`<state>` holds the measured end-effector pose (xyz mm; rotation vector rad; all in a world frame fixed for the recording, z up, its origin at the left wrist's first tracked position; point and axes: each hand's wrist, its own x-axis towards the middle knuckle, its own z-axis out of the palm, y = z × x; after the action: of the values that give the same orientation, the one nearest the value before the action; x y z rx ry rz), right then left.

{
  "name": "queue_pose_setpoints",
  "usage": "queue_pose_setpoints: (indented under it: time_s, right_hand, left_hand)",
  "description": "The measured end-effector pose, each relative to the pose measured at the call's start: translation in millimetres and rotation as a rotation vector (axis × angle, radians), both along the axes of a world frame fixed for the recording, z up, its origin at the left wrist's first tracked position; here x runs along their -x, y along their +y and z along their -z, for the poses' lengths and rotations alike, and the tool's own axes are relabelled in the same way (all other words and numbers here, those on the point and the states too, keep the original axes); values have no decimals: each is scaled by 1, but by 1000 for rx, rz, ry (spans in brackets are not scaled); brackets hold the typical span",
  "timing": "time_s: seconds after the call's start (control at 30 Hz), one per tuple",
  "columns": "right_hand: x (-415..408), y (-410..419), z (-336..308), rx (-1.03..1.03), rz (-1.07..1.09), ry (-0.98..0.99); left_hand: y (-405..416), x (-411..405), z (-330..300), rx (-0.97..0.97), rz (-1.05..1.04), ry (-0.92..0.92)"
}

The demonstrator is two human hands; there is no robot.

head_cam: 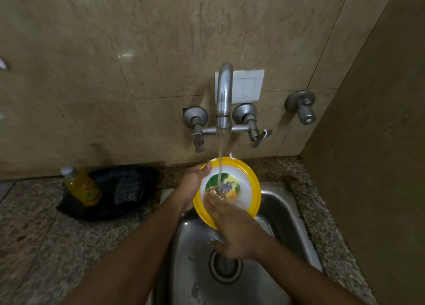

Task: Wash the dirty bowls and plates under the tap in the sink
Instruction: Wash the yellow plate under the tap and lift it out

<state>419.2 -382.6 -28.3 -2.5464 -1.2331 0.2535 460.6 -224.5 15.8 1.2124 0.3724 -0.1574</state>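
Observation:
A yellow-rimmed white plate (243,178) with a cartoon picture in its middle is tilted up over the steel sink (282,208). Water runs from the tap (223,98) onto the plate's face. My left hand (195,183) grips the plate's left rim, thumb over the top edge. My right hand (232,226) lies on the plate's lower face, fingers stretched flat and blurred where they rub the picture.
A black tray (108,210) on the granite counter left of the sink holds a yellow dish-soap bottle (81,186) and a dark scrub pad (127,191). Tap handles (259,137) stick out of the tiled wall. A side wall stands close on the right. The drain (224,270) lies below my right wrist.

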Motion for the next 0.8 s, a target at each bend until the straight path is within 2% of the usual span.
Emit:
queue_pose_setpoints:
  time_s: [0.07,0.13,0.2,0.27,0.33,0.43,0.5,0.57,0.63,0.73,0.8]
  right_hand:
    - [-5,-3,0,41,61,-92]
    - [-6,5,-6,5,142,-62]
    - [-1,7,-8,-11,60,-9]
    - [-2,-5,-5,69,-27,-73]
    - [-8,-11,3,131,52,-207]
    - [0,11,14,70,97,-191]
    - [7,17,16,13,128,-213]
    - [1,16,10,-89,264,-129]
    - [-9,20,2,-206,355,-15]
    - [-3,27,1,-290,234,20]
    - [4,14,6,-219,122,45]
  left_hand:
    - [-2,0,4,-27,13,5]
    - [-7,-2,2,-15,12,-5]
    - [-3,-4,1,-28,-1,-16]
    - [4,-4,-2,-47,15,-1]
    - [4,-5,-2,-80,42,-4]
    - [1,-12,-5,-160,98,-2]
    - [3,-10,-2,-40,53,10]
    - [-3,5,10,79,-6,10]
    - [-23,27,21,96,1,10]
    - [-28,32,26,34,-144,35]
    - [-13,23,27,-2,-194,37]
